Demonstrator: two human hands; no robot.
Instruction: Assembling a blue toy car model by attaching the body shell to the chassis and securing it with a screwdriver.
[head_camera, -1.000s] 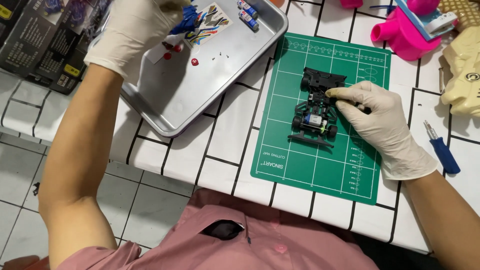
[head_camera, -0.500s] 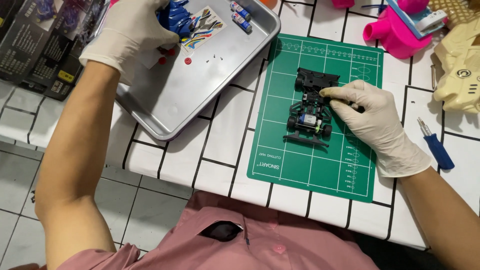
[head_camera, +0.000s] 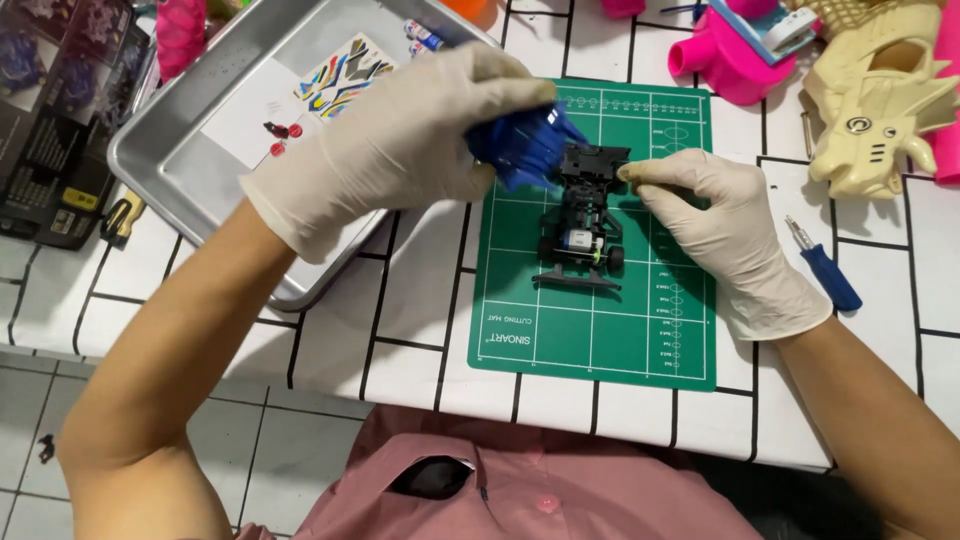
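My left hand has just carried the blue shell from the tray to ten o'clock of the chassis, which my right hand pinches steady.

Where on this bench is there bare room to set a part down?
The near half of the green cutting mat, below the black chassis, is bare, as is the tiled table between mat and metal tray. The far right is crowded with pink and cream toy parts.
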